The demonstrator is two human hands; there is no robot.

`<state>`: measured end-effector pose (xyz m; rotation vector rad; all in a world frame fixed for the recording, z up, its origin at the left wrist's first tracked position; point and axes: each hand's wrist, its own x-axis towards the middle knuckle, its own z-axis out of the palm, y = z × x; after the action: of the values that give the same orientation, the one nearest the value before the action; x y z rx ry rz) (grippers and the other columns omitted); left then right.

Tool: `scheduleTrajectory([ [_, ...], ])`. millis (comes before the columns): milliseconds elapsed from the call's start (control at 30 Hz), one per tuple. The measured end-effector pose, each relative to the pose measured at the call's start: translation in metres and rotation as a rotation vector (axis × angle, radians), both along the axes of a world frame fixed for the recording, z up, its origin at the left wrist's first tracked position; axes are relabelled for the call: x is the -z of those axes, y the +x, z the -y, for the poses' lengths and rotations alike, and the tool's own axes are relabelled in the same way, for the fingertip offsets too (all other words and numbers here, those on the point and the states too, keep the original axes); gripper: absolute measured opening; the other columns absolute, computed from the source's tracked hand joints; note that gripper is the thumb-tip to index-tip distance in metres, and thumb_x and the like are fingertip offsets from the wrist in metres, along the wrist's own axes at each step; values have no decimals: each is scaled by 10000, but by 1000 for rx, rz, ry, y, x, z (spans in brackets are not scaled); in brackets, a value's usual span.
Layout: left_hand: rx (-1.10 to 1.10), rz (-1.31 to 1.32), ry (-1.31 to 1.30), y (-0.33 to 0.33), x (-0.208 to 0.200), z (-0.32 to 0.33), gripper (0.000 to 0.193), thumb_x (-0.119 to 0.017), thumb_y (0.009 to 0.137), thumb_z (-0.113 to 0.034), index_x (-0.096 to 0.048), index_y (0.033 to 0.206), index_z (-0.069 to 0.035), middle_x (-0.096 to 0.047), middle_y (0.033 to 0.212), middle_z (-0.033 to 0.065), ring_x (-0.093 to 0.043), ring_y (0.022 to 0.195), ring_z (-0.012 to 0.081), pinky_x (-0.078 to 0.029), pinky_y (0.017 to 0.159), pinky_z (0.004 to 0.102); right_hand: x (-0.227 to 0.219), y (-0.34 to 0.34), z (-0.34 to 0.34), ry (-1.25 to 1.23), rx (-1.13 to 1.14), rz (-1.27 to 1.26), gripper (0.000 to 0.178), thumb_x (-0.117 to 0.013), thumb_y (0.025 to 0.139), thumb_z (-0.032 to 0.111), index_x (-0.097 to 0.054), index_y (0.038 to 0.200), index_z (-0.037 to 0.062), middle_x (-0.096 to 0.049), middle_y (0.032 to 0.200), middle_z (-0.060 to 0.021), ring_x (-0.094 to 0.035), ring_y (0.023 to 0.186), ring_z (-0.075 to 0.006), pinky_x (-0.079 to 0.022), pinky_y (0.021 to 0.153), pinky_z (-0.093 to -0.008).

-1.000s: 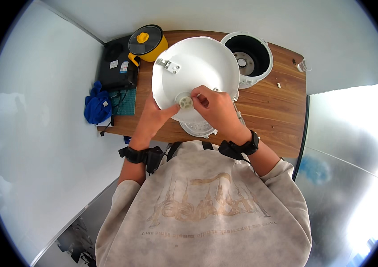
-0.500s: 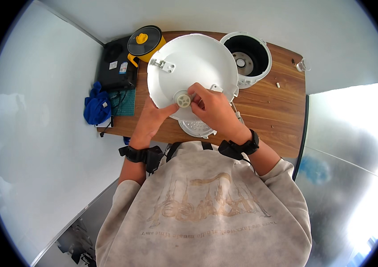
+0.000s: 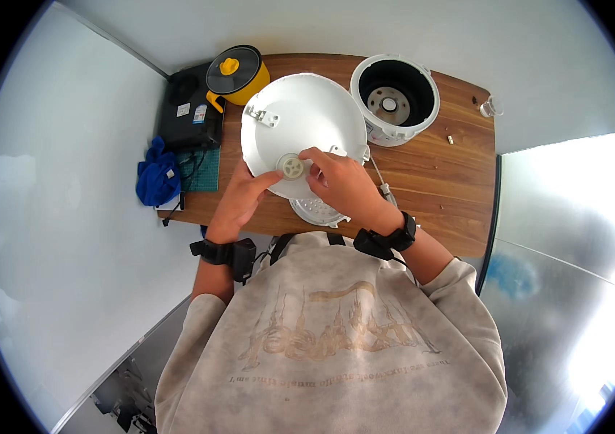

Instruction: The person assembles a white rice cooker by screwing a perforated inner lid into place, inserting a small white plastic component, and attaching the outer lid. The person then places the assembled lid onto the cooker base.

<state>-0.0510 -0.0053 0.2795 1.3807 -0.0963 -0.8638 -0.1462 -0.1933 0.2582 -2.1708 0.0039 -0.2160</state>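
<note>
A white, round rice cooker lid shell [image 3: 307, 108] is held up over the table with its hollow inside showing. My left hand [image 3: 239, 194] grips the shell's lower left rim, fingers hidden behind it and thumb laid over the inside. The thumb tip reaches a round, cream slotted vent piece [image 3: 291, 167] seated near the rim. From the right, my right hand [image 3: 347, 184] is closed, its thumb and index finger at that vent piece's edge. Partly under the shell lies a perforated white inner plate [image 3: 316, 213].
The white rice cooker body [image 3: 374, 133] stands open at the back right. A yellow pot [image 3: 253, 87] with a dark lid sits beside a black box [image 3: 188, 123]. A blue cloth [image 3: 158, 177] lies at the left; a small clear cup [image 3: 493, 106] is far right.
The lid shell has lowered and tilted, its far edge coming nearer and its right edge shifting left. Both hands moved slightly left with it, keeping their places around the vent piece.
</note>
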Motion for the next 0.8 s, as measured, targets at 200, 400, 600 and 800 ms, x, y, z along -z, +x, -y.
scheduleTrajectory([
  [200, -108, -14, 97, 13, 16, -21, 626, -674, 892, -131, -392, 1446, -61, -557, 1334, 110, -572, 1223, 240, -513, 982, 383, -1, -12, 13, 48, -1, 50, 239, -629, 869, 103, -619, 1107, 79, -692, 844, -115, -679, 710, -296, -538, 632, -397],
  [400, -280, -42, 6, 20, 14, -56, 570, -615, 941, -314, -443, 1408, -37, -568, 1335, 111, -587, 1198, 232, -489, 1012, 413, 20, -15, 45, -16, 169, -55, 202, -626, 866, 108, -645, 1066, 87, -697, 824, -105, -669, 701, -318, -537, 651, -422],
  [600, -320, -94, 19, 21, 34, -83, 648, -624, 929, -338, -392, 1459, -45, -527, 1369, 117, -531, 1254, 220, -439, 1045, 372, 95, -29, 68, -119, 142, -346, 247, -627, 849, 173, -651, 1081, 93, -705, 847, -143, -671, 785, -391, -542, 721, -498],
  [800, -397, -137, 66, 14, 30, -87, 655, -615, 936, -403, -423, 1436, -26, -558, 1352, 125, -551, 1237, 223, -434, 1051, 378, 171, -38, 72, -164, 138, -494, 334, -642, 860, 281, -624, 1133, 89, -711, 1006, -186, -667, 934, -434, -536, 805, -533],
])
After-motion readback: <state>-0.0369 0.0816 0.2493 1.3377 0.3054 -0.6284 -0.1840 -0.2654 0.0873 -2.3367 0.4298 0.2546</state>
